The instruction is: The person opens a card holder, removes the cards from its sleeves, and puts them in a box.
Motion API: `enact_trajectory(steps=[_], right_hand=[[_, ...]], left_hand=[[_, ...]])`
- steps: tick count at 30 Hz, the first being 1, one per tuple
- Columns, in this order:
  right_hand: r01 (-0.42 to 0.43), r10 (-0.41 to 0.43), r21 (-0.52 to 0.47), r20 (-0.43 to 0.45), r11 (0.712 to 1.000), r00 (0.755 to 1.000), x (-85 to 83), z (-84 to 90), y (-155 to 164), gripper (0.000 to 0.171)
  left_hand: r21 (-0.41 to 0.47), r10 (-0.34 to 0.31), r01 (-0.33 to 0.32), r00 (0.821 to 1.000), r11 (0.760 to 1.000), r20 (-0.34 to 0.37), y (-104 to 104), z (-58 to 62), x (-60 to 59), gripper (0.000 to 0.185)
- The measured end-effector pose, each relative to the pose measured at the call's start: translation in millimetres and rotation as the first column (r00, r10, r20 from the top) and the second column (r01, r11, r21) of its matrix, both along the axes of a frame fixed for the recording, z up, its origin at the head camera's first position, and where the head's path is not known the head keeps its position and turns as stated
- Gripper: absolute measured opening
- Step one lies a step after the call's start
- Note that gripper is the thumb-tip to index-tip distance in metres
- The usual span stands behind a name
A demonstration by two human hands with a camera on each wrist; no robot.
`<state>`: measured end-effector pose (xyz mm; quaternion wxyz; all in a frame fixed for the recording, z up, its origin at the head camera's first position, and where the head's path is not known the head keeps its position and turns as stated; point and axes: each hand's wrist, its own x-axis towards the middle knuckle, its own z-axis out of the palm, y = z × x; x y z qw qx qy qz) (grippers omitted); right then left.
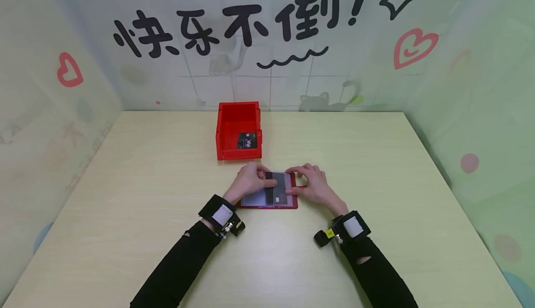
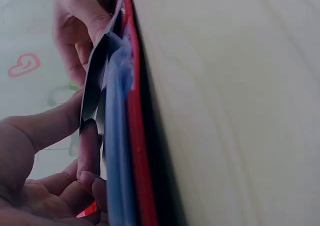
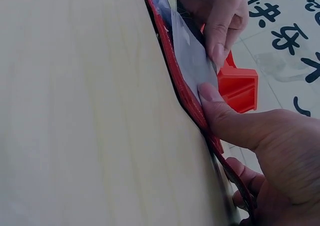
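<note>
A red card holder (image 1: pixel 295 202) with clear plastic sleeves lies on the table between both hands. My left hand (image 1: pixel 249 179) pinches a dark card (image 1: pixel 280 198) over the sleeves, thumb on its face and fingers behind it. In the left wrist view the card (image 2: pixel 94 85) stands slightly raised from the stacked sleeves (image 2: pixel 119 136). My right hand (image 1: pixel 314 183) grips the holder's right edge. Its thumb (image 3: pixel 212 98) presses on a clear sleeve (image 3: pixel 187 50), while the other fingers are behind the red cover.
Behind the hands stands a red bin (image 1: pixel 238 154) with a black card (image 1: pixel 247 140) marked "Vip" inside. A printed backdrop (image 1: pixel 267 89) closes off the table's far edge and both sides. Each wrist wears a black camera band (image 1: pixel 217 212).
</note>
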<state>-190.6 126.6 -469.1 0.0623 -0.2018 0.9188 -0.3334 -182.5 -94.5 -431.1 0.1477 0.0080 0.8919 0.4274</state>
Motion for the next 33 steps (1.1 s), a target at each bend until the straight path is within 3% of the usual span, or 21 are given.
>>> enact_trajectory(steps=[9,17,20,24,28,33], right_hand=[[0.008,-0.008,0.013,0.008,1.0,1.0,-1.0,-0.8,-0.2,0.055],[0.012,-0.012,0.007,0.009,1.0,1.0,-0.2,0.8,-0.1,0.055],[0.007,-0.007,0.0,0.012,1.0,1.0,0.0,0.6,-0.1,0.055],[0.006,-0.006,-0.004,0.012,1.0,1.0,-0.3,-0.2,0.3,0.055],[0.004,-0.004,-0.008,0.01,1.0,1.0,-0.5,-0.4,0.7,0.054],[-0.002,0.002,-0.008,0.007,1.0,1.0,-1.1,-1.7,1.1,0.054]], left_hand=[[-0.005,0.043,-0.043,0.999,0.999,0.02,-13.4,3.9,-2.3,0.037],[0.055,0.125,-0.133,0.984,0.99,0.128,-27.8,4.4,-0.5,0.047],[0.065,0.132,-0.137,0.988,0.988,0.084,-32.7,7.3,-1.8,0.047],[0.103,0.147,-0.142,0.988,0.985,-0.042,-40.1,15.1,-9.0,0.045],[0.179,0.207,-0.183,0.97,0.967,-0.127,-45.5,21.8,-21.6,0.043],[0.246,0.296,-0.259,0.946,0.934,-0.13,-47.7,25.4,-37.5,0.044]])
